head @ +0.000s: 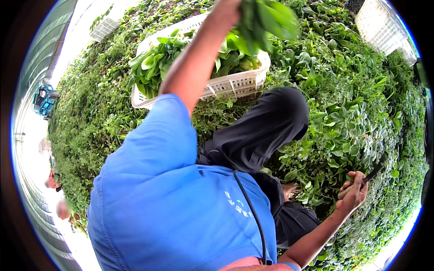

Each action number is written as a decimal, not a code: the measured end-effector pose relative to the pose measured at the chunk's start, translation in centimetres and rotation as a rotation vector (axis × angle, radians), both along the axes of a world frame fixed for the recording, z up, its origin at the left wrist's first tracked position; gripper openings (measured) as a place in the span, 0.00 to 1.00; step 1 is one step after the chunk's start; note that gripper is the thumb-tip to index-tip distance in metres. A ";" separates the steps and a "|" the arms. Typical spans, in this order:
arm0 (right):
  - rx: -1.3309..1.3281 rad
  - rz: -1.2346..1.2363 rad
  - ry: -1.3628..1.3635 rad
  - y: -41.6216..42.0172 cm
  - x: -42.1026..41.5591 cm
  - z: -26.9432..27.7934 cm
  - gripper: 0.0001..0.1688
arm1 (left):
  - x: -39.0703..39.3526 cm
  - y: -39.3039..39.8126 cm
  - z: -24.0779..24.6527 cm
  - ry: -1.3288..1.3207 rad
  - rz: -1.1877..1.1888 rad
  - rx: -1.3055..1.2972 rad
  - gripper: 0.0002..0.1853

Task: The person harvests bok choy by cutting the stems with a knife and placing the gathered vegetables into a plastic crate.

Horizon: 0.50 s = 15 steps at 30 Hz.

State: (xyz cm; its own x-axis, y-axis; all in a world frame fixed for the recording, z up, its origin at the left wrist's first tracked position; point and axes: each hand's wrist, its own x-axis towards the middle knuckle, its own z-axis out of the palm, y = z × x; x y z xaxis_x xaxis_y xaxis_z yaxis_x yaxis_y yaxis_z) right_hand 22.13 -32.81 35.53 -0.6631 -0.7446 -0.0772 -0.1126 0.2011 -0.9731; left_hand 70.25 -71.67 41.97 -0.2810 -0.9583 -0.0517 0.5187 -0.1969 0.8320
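Observation:
My left hand (pixel 232 10), blurred at the top edge, grips a bunch of leafy greens (pixel 271 20) above a white plastic crate (pixel 237 83). Leafy greens (pixel 152 66) are heaped inside the crate, some hanging over its near side; my forearm hides part of them. At the lower right, my right hand (pixel 352 193) is closed around the handle of a knife with a dark blade (pixel 374 171). The blade points up and right, over low plants. My bent knee (pixel 288 108), in black trousers, lies between the crate and the knife.
Low green plants (pixel 346 128) cover the ground. More white crates stand at the upper right (pixel 379 28) and upper left (pixel 105 28). A blue vehicle (pixel 44 101) is at the far left, with other people (pixel 63 208) below it, near the curved greenhouse wall.

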 end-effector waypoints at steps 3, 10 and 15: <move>0.069 -0.030 0.006 0.1 0.4 -1.1 0.10 | 3.8 -4.4 -3.8 -0.448 0.256 -0.050 0.21; 0.207 -0.049 -0.030 -2.0 1.2 -3.1 0.11 | 10.8 -18.2 -25.0 -0.653 0.406 0.224 0.25; 0.270 -0.077 -0.017 -2.3 1.2 -4.8 0.11 | 8.9 -21.4 -25.9 -0.623 0.231 0.440 0.21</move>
